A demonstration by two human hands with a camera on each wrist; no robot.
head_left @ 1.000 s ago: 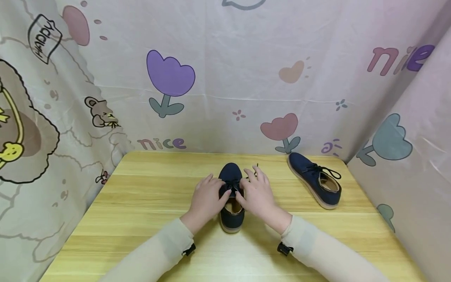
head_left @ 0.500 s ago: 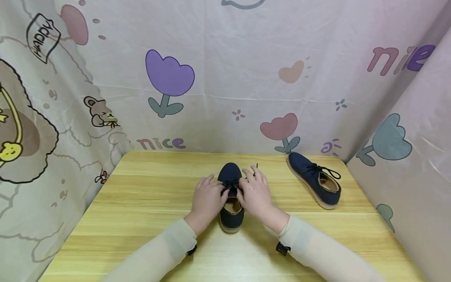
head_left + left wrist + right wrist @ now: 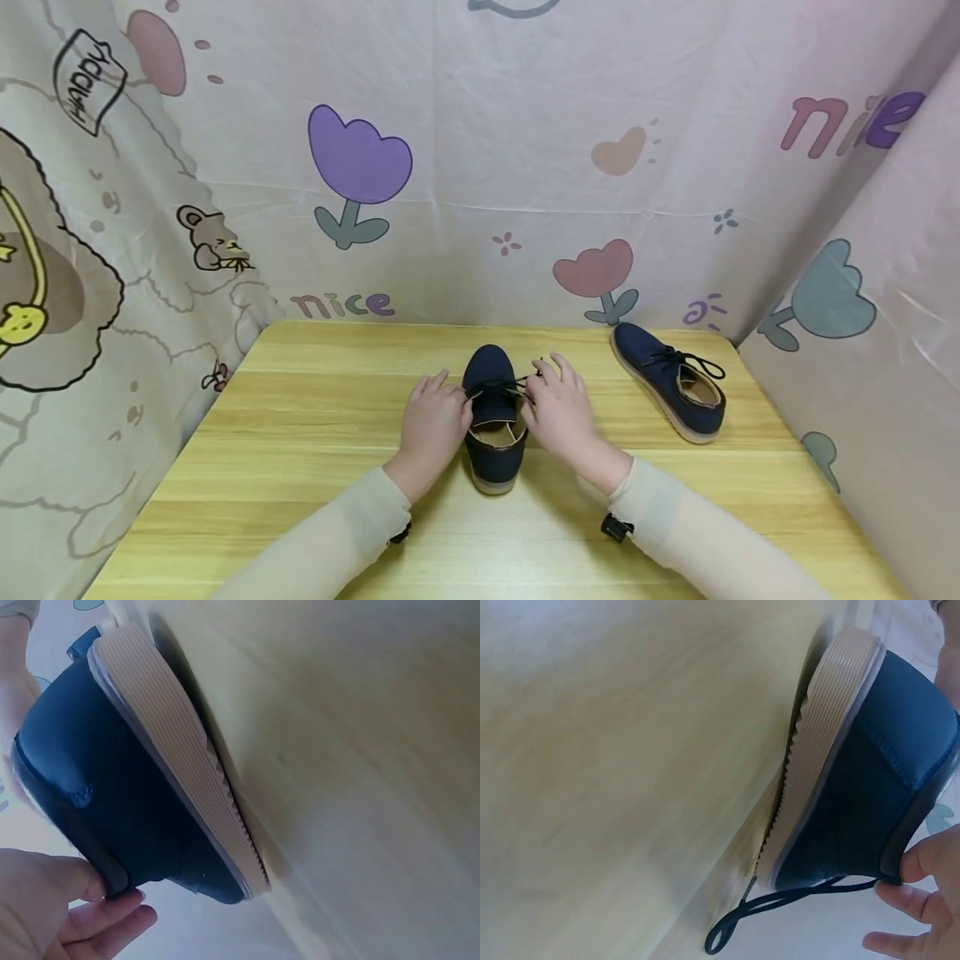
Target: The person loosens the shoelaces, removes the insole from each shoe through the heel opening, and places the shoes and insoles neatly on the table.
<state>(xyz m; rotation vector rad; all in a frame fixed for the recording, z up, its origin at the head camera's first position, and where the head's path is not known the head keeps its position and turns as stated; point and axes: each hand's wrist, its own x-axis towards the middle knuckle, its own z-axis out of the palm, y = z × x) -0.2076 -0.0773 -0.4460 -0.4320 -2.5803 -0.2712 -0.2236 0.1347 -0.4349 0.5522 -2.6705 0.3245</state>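
A navy lace-up shoe [image 3: 489, 365] with a pale sole stands on the table, toe pointing away from me. At its left lacing flap, my left hand [image 3: 432, 427] pinches the edge between thumb and fingers. My right hand [image 3: 561, 415] pinches the opposite flap, its other fingers raised. Black laces [image 3: 493, 388] cross the shoe between my hands, and a loop of lace [image 3: 724, 930] hangs by the shoe's side in the right wrist view. The tan-lined opening [image 3: 491, 432] faces me. In the left wrist view the ribbed sole [image 3: 169, 735] rests on the tabletop.
A matching navy shoe [image 3: 663, 383] lies at the back right, angled, its black laces tied in a bow. The wooden table [image 3: 315, 400] ends at a patterned curtain [image 3: 495, 167] behind, with more fabric along both sides.
My hands have moved apart, the right one a little to the right. The shoe's flaps are spread and its opening looks wider. The other shoe stays put.
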